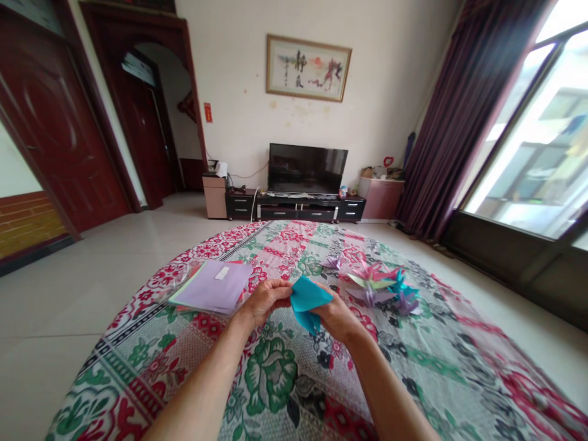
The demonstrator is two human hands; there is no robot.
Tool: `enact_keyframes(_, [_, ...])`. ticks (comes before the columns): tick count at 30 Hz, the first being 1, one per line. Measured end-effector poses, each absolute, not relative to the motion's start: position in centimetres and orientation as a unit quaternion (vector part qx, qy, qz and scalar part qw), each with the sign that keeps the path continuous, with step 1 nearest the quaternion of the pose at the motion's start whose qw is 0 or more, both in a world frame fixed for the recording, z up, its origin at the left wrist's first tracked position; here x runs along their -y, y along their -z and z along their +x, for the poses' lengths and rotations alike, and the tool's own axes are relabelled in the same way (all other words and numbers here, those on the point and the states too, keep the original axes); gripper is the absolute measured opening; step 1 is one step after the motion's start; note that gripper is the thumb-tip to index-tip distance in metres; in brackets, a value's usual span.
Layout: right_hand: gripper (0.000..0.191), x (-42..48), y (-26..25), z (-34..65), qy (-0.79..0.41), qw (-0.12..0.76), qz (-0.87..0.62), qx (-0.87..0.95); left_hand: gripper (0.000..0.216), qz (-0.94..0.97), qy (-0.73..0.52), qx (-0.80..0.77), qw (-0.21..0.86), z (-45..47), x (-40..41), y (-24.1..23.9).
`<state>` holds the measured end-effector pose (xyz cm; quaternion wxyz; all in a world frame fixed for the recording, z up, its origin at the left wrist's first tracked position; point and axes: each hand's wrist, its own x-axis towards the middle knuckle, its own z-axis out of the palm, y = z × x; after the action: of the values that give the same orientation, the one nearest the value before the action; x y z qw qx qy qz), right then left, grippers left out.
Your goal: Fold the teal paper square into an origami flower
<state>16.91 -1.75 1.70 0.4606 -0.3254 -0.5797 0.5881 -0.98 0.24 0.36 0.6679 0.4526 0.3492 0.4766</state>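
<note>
Pinching teal paper (307, 299) between both hands

Pale tiled floor (68, 306); television (307, 168) against white wall (229, 73); bright window (542, 147).

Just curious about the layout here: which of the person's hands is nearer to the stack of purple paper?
The left hand. It pinches the teal paper just right of the purple paper stack; the right hand holds the teal paper's far side, farther off.

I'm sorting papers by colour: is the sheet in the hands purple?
No, both hands hold a teal paper; the purple sheets lie on the table.
</note>
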Motion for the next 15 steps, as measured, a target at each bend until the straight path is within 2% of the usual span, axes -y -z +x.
enact_keyframes(5, [0.025,1.6,-1.5,16.1,-0.535,0.497,-0.355,0.583,0.035,0.449,-0.474,-0.363,0.665,-0.8,-0.2,-0.4])
enact_keyframes(15, [0.024,1.5,-1.2,15.2,-0.514,0.541,-0.384,0.544,0.032,0.454,-0.498,-0.36,0.645,-1.3,0.2,-1.0])
